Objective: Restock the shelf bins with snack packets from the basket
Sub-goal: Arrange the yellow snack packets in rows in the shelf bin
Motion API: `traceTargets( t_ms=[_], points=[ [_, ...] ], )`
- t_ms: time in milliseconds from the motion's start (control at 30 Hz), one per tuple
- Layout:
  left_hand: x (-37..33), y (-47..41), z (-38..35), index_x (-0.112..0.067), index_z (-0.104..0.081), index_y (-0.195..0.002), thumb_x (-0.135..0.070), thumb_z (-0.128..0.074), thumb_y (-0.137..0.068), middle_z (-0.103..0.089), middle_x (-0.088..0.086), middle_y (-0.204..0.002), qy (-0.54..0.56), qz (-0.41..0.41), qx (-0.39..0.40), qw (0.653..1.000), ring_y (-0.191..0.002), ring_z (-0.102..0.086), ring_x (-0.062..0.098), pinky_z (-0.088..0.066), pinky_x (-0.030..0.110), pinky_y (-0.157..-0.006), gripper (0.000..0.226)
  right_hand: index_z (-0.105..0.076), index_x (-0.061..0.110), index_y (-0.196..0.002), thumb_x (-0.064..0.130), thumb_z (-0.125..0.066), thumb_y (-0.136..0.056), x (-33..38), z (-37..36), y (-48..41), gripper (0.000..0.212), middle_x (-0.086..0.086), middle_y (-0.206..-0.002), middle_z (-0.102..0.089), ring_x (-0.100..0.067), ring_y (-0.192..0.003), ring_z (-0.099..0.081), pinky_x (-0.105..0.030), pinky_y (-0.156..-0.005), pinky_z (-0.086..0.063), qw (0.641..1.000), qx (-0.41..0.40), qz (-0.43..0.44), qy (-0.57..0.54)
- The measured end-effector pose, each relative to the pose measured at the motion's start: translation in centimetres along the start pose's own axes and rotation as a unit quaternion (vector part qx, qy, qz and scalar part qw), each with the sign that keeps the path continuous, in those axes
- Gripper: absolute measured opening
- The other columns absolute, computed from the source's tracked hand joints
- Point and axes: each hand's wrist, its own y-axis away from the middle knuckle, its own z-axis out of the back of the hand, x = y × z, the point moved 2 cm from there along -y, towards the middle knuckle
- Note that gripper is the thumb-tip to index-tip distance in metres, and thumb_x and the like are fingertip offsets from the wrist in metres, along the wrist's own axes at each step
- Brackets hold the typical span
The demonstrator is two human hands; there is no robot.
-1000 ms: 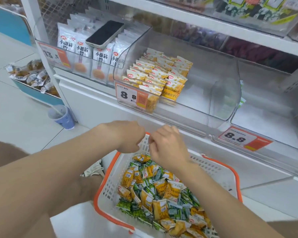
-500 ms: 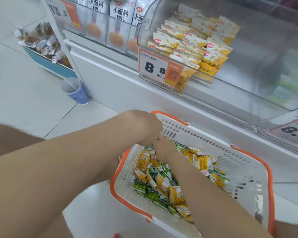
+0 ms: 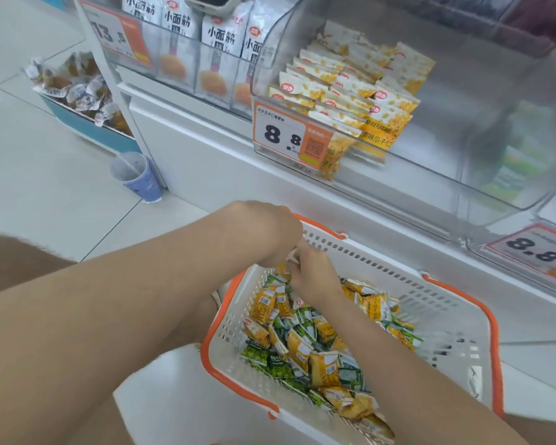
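A white basket with an orange rim sits on the floor under the shelf, holding many yellow and green snack packets. My left hand and my right hand meet at the basket's far left corner, both with curled fingers reaching down into the packets. A pale packet edge shows between them; the fingertips are mostly hidden. Above, a clear shelf bin with an 8.8 price tag holds rows of yellow-and-white packets in its left half.
A bin of white packs stands to the left with a phone on top. Another clear bin with an 8.8 tag is at right. On the floor are a paper cup and a blue tray of wrapped snacks.
Both hands dropped from just above the basket down into its far left corner among the packets. My head moved closer and lower toward the shelf.
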Motion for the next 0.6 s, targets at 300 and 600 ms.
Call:
traceTargets(
  t_ms=[300,600],
  points=[
    [1.0,3.9,3.2,-0.015,-0.056,-0.126,-0.069,-0.084,-0.070,-0.067,0.002,-0.112,0.116,-0.008,0.022,0.993,-0.098,-0.067,0.022,-0.058,0.037,-0.084,0.082,-0.074,0.022,-0.108,0.017,-0.071,-0.093,7.2,12.3,5.7,0.016,0.020,-0.072,-0.056,0.004,-0.065,-0.051,-0.012,-0.065,-0.038,0.947,-0.260,0.147,-0.122],
    [1.2,8.2,8.0,-0.027,-0.061,-0.120,-0.011,-0.077,-0.086,-0.065,0.006,-0.107,0.480,-0.156,-0.277,0.818,-0.074,-0.068,0.009,-0.060,0.035,-0.068,0.040,-0.075,0.031,-0.093,0.019,-0.057,-0.092,11.2,22.6,6.3,0.022,-0.001,-0.051,-0.059,-0.018,-0.049,-0.061,-0.040,-0.062,-0.054,0.888,-0.363,0.040,-0.279]
  ],
)
